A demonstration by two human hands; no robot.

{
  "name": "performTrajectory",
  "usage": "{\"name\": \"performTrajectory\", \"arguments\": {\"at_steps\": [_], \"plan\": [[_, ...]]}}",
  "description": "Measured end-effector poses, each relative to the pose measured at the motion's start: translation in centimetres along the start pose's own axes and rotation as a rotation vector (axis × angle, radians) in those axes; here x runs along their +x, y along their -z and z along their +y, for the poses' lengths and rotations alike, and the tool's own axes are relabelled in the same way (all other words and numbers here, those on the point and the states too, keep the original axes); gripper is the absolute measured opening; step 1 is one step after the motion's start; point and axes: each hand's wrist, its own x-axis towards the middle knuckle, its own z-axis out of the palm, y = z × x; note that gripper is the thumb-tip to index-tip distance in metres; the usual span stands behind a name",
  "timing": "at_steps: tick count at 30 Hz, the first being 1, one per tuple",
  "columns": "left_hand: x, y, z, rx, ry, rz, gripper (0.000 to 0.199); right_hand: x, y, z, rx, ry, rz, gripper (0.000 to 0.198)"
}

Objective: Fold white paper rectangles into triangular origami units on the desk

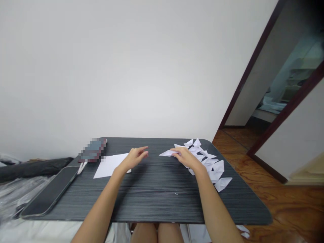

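My left hand [136, 157] hovers above the dark table, thumb and fingertips apart, with nothing in it. Beneath and beside it lies white paper [111, 164], flat on the tabletop. Over on the right, my right hand [186, 158] pinches a small folded white paper [165, 153] between thumb and fingers, its pointed end sticking out to the left. A loose pile of similar folded paper pieces [210, 165] spreads under and around that hand, partly hidden by the wrist.
The dark table [157, 202] stands against a white wall. A phone [50, 192] lies at its left edge, near a white cable [81, 167] and a blurred-out device [93, 150]. Below the right front edge, paper pieces [243, 231] lie on the wooden floor [291, 212].
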Motion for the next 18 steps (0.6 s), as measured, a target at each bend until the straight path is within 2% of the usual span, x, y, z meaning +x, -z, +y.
{"name": "performTrajectory", "arguments": {"at_steps": [2, 5, 7, 9, 12, 15, 18], "plan": [[-1.5, 2.4, -0.8, 0.230, 0.003, -0.078, 0.049, -0.4, 0.4, 0.9, -0.132, -0.052, 0.048, 0.029], [-4.0, 4.7, -2.1, 0.506, 0.175, -0.287, 0.081, -0.6, 0.7, 1.5, -0.240, -0.083, 0.110, 0.024], [-5.3, 5.1, -2.9, 0.580, 0.249, -0.338, 0.087, -0.6, 0.7, 1.3, -0.256, -0.074, 0.181, 0.022], [-6.1, 5.0, -3.5, 0.576, 0.232, -0.362, 0.081, -0.3, 0.6, 0.8, -0.254, -0.064, 0.264, 0.021], [-6.8, 4.3, -4.2, 0.567, 0.150, -0.344, 0.061, 0.0, 0.5, 0.2, -0.243, -0.044, 0.334, 0.021], [-7.2, 3.9, -4.8, 0.591, 0.080, -0.259, 0.046, 0.1, 0.3, 0.0, -0.231, -0.035, 0.336, 0.022], [-7.4, 4.1, -4.9, 0.519, 0.028, -0.198, 0.037, 0.1, 0.1, 0.1, -0.213, -0.034, 0.311, 0.022]]}}
